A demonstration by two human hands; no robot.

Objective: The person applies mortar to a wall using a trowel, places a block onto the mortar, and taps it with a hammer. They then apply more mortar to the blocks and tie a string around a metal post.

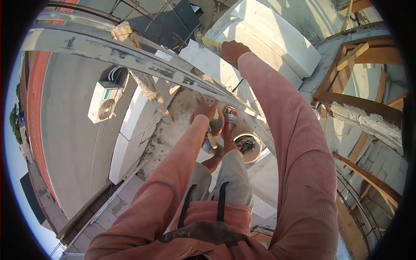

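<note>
My right hand (234, 51) is closed in a fist at the upper middle, beside the white blocks. From it a hammer with a yellowish handle (212, 42) reaches left, its grey head (199, 39) close over the end of a white block (210, 65). Lower down, my left hand (205, 108) is beside a long, scuffed metal beam (130, 56) and overlaps a round dark bucket with an orange rim (215, 123). Its fingers are blurred, so I cannot tell what they grip. A wooden tool handle (212, 141) slants down by that bucket, near my sandalled feet.
A pale bucket (258, 149) with dark contents stands right of my feet. Large white blocks (277, 39) are stacked at the upper right; more blocks (130, 134) form a wall at left. Beyond it hangs an air-conditioner unit (105, 104). Brown timber frames (364, 104) fill the right side.
</note>
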